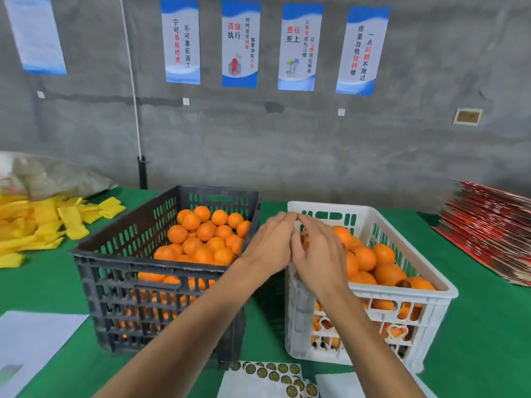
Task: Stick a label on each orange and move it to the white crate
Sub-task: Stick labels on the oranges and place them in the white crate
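Orange fruit fills two crates set side by side at the middle of the frame, a black crate [161, 254] as the supply and the white crate [402, 297] as the drop-off, with the label sheet [275, 374] close at the bottom edge, handy for peeling. Both hands meet over the white crate's near-left corner: the left hand [273, 245] and right hand [319, 254] are cupped together, probably round an orange being labelled, though none shows clearly between them. Four posters [240, 44] hang across the top, plus a fifth at upper left.
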`<state>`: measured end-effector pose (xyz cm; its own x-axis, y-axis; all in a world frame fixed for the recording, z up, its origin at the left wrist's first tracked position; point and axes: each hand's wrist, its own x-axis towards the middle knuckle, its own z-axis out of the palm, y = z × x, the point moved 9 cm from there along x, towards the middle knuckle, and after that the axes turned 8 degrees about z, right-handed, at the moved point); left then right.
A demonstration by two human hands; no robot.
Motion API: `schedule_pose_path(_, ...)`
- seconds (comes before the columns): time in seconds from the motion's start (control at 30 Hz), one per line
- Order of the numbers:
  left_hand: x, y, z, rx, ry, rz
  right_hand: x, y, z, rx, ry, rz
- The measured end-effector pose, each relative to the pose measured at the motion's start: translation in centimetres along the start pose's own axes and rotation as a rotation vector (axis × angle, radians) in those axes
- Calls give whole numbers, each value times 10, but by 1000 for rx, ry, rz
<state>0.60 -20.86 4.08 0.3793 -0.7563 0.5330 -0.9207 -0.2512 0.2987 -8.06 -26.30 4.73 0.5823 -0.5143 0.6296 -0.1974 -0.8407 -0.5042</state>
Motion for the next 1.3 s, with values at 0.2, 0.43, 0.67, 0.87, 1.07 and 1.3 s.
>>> schedule_pose_path(0.2,-39,-121,-78,160,-63,-235,21,-86,89,20,-248,-95)
schedule_pose_path(0.43,-109,-269,-39,324,-971,-673,27,-95,203,-520,-880,-122)
schedule_pose_path(0.67,-113,-321,-34,55,-955,-882,38,-79,279,-670,-1295,-119)
schedule_pose_path(0.87,-108,-329,14,20,-1075,-861,28,-63,333,-920,-1411,-231)
schedule_pose_path(1.07,-91,-335,24,71,-980,-741,25,-68,345,-952,-1391,-264)
schedule_pose_path(1.3,-78,-312,-6,-104,-870,-736,32,-84,315,-718,-1266,-240)
